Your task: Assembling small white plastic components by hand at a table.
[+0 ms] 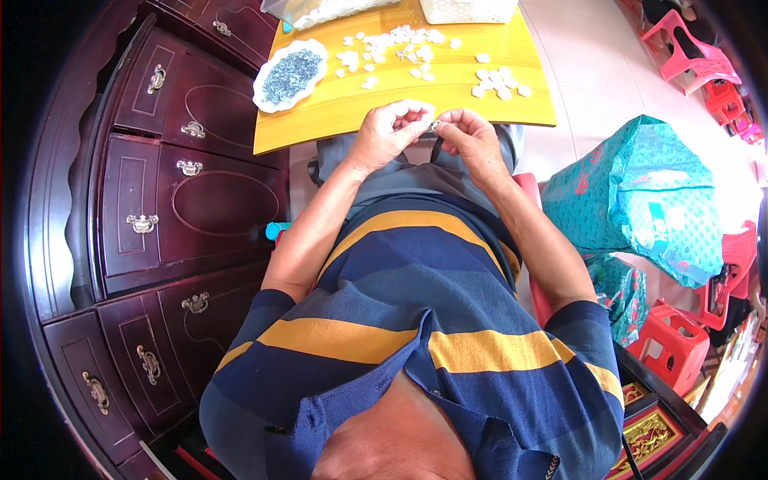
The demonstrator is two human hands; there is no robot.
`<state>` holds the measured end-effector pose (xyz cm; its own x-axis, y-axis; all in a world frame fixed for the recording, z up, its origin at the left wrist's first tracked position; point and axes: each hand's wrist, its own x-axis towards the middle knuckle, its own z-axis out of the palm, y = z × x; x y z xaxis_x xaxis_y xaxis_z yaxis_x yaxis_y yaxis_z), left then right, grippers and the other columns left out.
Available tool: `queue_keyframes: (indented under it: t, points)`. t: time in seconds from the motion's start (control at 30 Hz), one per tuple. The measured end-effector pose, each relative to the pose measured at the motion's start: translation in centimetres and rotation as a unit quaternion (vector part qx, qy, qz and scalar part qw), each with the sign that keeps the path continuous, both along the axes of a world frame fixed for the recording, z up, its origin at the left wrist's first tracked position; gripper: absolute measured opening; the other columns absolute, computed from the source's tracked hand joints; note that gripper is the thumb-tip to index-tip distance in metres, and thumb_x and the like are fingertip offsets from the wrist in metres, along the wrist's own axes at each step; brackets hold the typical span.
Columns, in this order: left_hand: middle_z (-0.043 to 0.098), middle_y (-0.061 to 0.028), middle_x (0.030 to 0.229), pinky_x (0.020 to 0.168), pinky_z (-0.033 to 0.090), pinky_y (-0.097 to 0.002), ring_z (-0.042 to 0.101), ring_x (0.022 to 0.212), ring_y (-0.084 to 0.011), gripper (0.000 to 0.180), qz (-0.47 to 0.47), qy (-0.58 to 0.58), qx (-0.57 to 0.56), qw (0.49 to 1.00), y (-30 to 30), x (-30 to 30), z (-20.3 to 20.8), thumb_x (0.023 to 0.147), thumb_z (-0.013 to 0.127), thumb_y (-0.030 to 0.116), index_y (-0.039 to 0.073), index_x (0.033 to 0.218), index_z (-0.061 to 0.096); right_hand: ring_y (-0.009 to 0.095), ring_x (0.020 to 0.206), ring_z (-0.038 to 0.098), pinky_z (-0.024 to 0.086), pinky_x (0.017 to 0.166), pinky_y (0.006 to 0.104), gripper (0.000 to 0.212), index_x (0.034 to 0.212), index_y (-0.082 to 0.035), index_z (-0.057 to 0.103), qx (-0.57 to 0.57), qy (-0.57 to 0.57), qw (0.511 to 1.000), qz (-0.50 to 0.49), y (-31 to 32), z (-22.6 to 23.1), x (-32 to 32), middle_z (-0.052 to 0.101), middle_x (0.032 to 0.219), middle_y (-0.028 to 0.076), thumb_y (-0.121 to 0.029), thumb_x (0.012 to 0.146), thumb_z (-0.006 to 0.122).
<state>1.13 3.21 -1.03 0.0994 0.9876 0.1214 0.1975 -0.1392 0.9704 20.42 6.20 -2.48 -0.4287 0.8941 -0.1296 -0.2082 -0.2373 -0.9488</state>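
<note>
My left hand (389, 134) and my right hand (474, 142) meet just over the near edge of the yellow table (336, 112). Both have their fingertips pinched together around a tiny whitish piece (434, 125) with a dark part; its exact kind is too small to make out. Beyond the hands, several small white pieces (374, 54) lie scattered across the tabletop. A separate cluster of white, roughly hexagonal pieces (496, 80) lies at the right. To the left stands a white scalloped dish (318, 50) filled with small dark grey-blue parts (290, 76).
At the table's far edge stand a clear bin (280, 10) of white pieces and a white perforated basket (472, 11). Dark wooden drawers (184, 184) line the left. A large teal bag (632, 200), a red stool (674, 344) and a pink chair (692, 52) are on the right.
</note>
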Motion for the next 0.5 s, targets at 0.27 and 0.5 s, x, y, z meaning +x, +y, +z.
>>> queue_keyframes:
  t: [0.27,0.5]
  points:
    - [0.07,-0.0001,0.093,0.066,0.051,-0.0209,0.059,0.074,-0.0045,0.02,-0.008,0.041,-0.008,0.999,-0.3,0.4,1.1,0.094,0.068,0.01,0.001,0.112,0.07,0.004,0.068,0.056,0.043,0.062,0.0193,0.01,0.099,-0.007,0.069,-0.003,-0.004,1.0,0.012,-0.1,0.1,0.0,0.067,0.083,-0.003,-0.016,0.093,0.069]
    - [0.07,-0.0014,0.089,0.068,0.053,-0.0229,0.062,0.073,-0.0053,0.024,-0.019,0.051,0.038,0.998,-0.2,0.3,0.6,0.088,0.073,0.011,0.001,0.11,0.07,0.004,0.069,0.057,0.045,0.063,0.0185,0.013,0.1,-0.009,0.071,-0.07,-0.002,0.996,0.05,0.2,-0.2,0.1,0.069,0.085,-0.003,-0.021,0.095,0.069]
